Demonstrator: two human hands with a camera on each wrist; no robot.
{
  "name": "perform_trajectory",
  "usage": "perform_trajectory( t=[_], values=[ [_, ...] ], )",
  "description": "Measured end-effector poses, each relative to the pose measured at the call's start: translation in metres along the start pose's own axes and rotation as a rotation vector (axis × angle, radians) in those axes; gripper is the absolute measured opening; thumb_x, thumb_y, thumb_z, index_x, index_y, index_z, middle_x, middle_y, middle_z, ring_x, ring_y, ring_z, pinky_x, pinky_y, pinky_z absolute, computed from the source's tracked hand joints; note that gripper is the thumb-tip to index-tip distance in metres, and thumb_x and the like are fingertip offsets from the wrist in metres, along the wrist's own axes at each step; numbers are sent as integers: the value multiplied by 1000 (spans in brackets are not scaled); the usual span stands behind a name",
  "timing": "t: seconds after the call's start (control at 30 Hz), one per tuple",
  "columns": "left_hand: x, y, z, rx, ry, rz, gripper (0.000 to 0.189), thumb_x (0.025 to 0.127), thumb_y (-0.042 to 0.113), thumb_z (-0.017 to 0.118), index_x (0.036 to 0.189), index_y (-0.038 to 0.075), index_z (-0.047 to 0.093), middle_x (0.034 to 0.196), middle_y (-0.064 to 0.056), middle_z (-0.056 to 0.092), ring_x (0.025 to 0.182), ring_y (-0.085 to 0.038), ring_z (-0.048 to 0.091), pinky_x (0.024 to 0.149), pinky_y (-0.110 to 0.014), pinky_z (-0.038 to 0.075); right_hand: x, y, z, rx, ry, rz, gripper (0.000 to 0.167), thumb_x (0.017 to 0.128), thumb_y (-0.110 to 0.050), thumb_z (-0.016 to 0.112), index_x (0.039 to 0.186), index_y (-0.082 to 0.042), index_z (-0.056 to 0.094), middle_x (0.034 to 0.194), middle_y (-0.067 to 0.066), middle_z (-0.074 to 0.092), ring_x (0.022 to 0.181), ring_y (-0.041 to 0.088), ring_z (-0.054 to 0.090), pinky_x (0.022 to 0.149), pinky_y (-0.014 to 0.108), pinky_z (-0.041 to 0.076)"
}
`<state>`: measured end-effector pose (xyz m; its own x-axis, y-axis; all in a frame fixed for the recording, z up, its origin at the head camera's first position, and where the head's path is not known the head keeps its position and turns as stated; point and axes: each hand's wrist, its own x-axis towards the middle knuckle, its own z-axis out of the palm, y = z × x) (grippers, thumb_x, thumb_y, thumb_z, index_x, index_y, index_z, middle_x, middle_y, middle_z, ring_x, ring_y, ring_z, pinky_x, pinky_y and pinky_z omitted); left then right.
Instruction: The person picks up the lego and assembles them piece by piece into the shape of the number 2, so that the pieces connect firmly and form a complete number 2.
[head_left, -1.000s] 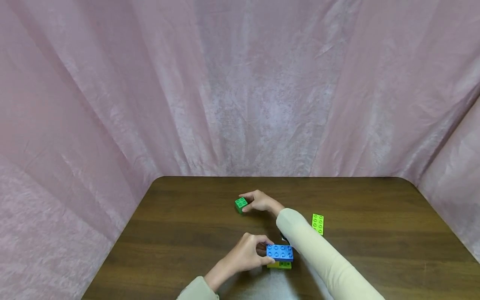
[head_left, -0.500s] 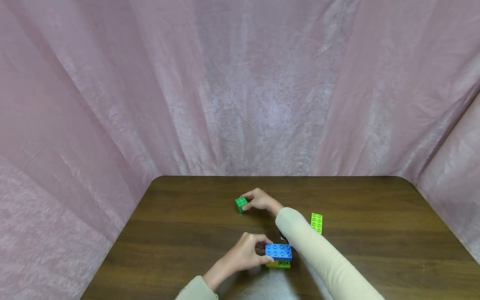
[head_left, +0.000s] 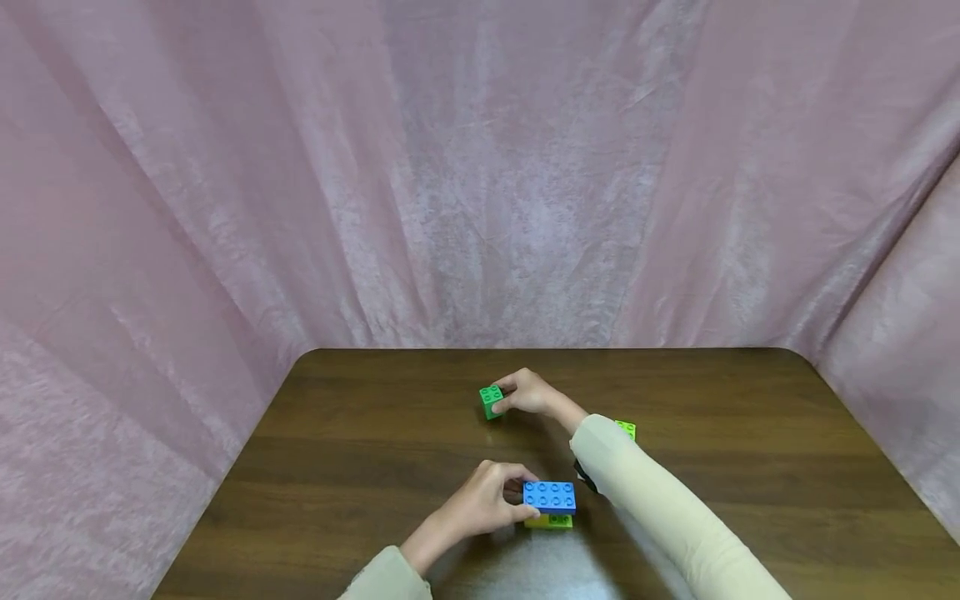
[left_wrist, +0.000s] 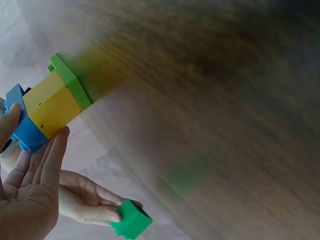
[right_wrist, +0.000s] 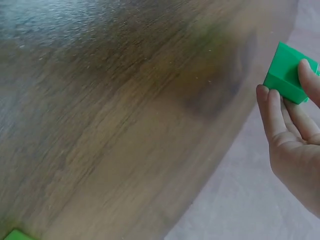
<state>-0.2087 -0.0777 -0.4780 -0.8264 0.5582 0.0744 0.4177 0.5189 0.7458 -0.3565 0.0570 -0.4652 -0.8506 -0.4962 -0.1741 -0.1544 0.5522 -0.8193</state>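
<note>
My left hand (head_left: 489, 500) grips a blue eight-stud toy building brick (head_left: 550, 493) between thumb and fingers. Under the blue brick is a yellow brick (left_wrist: 52, 106) with a slanted face, and below that a thin light-green plate (left_wrist: 71, 82); the three form one stack near the front of the table. Farther back, my right hand (head_left: 534, 393) pinches a small green four-stud brick (head_left: 491, 402). In the left wrist view this green brick hangs clear of the tabletop, its blurred reflection apart from it. The right wrist view shows the thumb on its side and fingertips underneath.
A lime-green studded piece (head_left: 627, 429) lies on the dark wooden table (head_left: 750, 467) to the right, mostly hidden behind the right sleeve (head_left: 652, 492). Pink curtains (head_left: 480, 175) hang behind the table's far edge and at both sides.
My right hand has lifted the green brick and shifted it a little to the right. The right sleeve now covers more of the lime-green piece. My left hand keeps its hold on the stack.
</note>
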Motion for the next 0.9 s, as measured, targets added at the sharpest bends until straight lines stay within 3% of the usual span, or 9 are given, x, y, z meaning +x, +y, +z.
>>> perform_trajectory(
  t=[0.5, 0.9],
  values=[
    [1, 0, -1, -23, -1, -10, 30, 80, 15, 80, 105, 0, 70, 97, -14, 75, 83, -9, 71, 72, -13, 53, -61, -16, -38, 20, -12, -105, 42, 87, -15, 73, 125, 2, 63, 116, 18, 70, 106, 27, 68, 86, 34, 57],
    [1, 0, 2, -24, 8, 10, 30, 79, 13, 81, 103, -1, 71, 96, -14, 75, 83, -10, 71, 71, -13, 53, -109, -15, -47, 29, -27, -180, 40, 85, -18, 75, 118, 3, 67, 105, 17, 74, 94, 20, 72, 80, 30, 58]
  ],
)
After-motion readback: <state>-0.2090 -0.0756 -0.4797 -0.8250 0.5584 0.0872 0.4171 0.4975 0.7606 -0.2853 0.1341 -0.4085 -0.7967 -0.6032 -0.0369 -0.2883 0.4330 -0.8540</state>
